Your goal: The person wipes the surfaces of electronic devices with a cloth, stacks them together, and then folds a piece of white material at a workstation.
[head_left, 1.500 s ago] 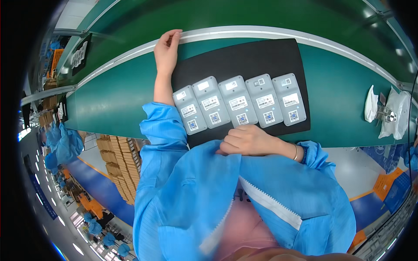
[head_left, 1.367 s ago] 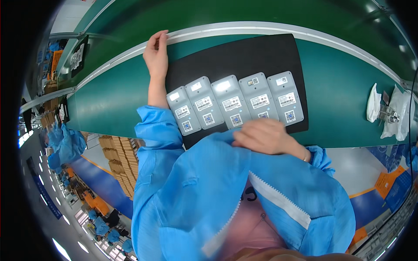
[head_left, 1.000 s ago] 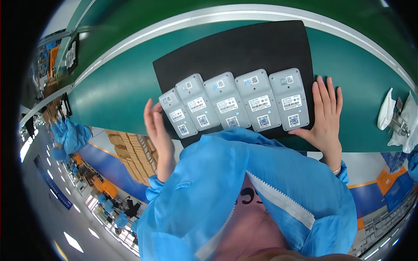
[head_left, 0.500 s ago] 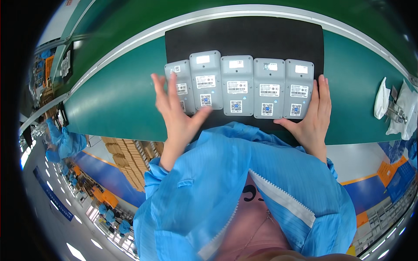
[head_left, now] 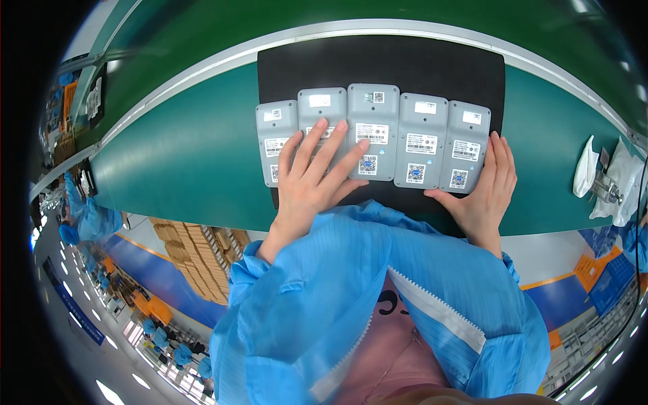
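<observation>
Several grey handheld devices lie side by side in a row, backs up, with white labels and square printed codes on them. My left hand [head_left: 316, 170] lies with spread fingers across the second device from the left [head_left: 322, 97], hiding much of its labels; its fingertips reach the edge of the middle device [head_left: 372, 135]. The leftmost device [head_left: 275, 131] is beside this hand, partly covered. My right hand [head_left: 487, 192] cups the lower right corner of the rightmost device [head_left: 466, 145], fingers straight along its side, thumb at the bottom edge. Between these lies another device [head_left: 422, 145].
The devices rest on a black mat [head_left: 378, 57] over a green tabletop [head_left: 182, 148]. White plastic bags [head_left: 617, 182] and a metal part [head_left: 605, 189] lie at the far right. Stacked cartons [head_left: 192, 256] stand below at left; a blue crate [head_left: 615, 280] is at lower right.
My left hand has moved right, from the leftmost device onto the second. The middle device now sticks out furthest at the top, where the second one did. My right hand keeps its place.
</observation>
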Motion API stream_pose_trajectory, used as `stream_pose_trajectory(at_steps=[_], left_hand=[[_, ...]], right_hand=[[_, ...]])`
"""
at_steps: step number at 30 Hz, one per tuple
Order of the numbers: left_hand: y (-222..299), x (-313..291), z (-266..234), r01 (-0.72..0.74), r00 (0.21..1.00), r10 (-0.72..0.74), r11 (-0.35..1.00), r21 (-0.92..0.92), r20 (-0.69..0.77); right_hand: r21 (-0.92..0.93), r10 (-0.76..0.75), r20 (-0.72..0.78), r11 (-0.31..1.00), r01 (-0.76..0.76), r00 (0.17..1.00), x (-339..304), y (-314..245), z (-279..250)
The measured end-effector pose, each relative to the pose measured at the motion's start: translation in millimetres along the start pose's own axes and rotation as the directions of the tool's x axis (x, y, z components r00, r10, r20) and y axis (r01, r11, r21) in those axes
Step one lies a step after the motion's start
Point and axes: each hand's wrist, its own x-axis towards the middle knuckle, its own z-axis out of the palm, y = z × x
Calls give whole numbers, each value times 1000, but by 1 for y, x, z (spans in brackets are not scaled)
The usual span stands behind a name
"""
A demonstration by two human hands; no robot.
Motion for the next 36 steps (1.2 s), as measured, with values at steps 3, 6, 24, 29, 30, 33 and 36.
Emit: stream_pose_trajectory(at_steps=[3, 6, 24, 29, 30, 33, 36], left_hand=[[5, -1, -13, 22, 999, -24, 999, 48, 42], [-6, -14, -30, 192, 979, -197, 978, 76, 56], [8, 29, -9, -127, 986, 146, 971, -203, 80], [8, 22, -7, -152, 987, 157, 983, -101, 39], [9, 22, -7, -148, 987, 154, 984, -100, 49], [9, 23, -11, -138, 986, 145, 986, -90, 83], [9, 24, -13, -121, 985, 132, 987, -102, 107]], right_hand=[[-18, 16, 11, 1000, -16, 1000, 1, -3, -1], [46, -36, 65, 998, 33, 997, 5, 10, -10], [697, -546, 152, 650, 303, 824, 167, -32, 28], [733, -571, 220, 631, 252, 791, 172, -32, 24], [734, -567, 226, 634, 244, 792, 173, -31, 24], [770, -559, 226, 604, 205, 797, 175, -29, 24], [784, -559, 242, 594, 180, 793, 178, -30, 23]])
